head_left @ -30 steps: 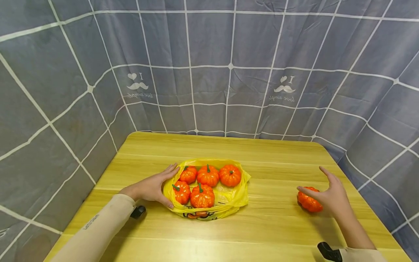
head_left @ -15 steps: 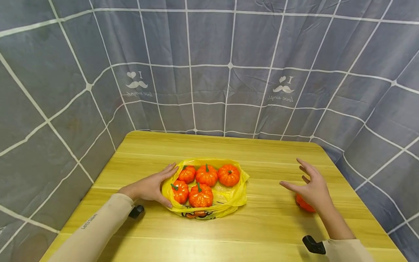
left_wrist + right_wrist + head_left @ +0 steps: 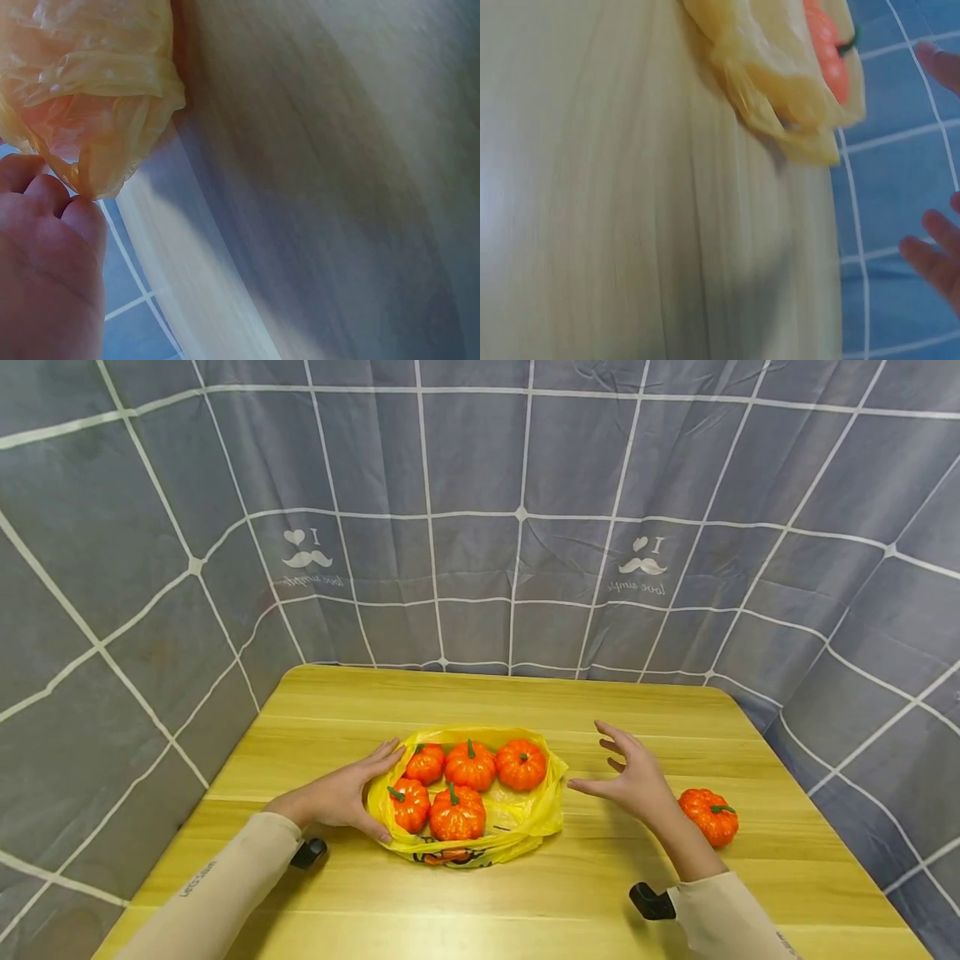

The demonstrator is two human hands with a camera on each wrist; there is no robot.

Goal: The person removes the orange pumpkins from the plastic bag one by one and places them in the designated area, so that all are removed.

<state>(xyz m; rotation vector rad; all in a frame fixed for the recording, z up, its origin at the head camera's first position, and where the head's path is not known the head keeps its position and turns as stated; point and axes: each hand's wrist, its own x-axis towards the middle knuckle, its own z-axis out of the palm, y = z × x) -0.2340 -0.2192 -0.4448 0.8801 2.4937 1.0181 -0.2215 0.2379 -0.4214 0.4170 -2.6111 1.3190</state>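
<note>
A yellow plastic bag (image 3: 551, 814) lies with its mouth spread wide on the table. Inside it are several small orange pumpkins, one of them at the right rear (image 3: 521, 765). My left hand (image 3: 341, 793) rests against the bag's left side, thumb toward the front and fingers toward the back. In the left wrist view, its fingertips touch the bag's crumpled yellow edge (image 3: 112, 142). My right hand (image 3: 633, 777) hovers just right of the bag, fingers spread and holding nothing. Another orange pumpkin (image 3: 708, 817) sits on the table to the right of that hand.
The wooden table (image 3: 360, 902) has rounded far corners. A grey curtain (image 3: 480, 560) with white grid lines hangs behind it and along both sides. Each wrist carries a small black camera, as on the right wrist (image 3: 651, 902).
My right hand has moved left from over the loose pumpkin toward the bag, with nothing in it. That pumpkin is now fully uncovered. The left hand stays at the bag.
</note>
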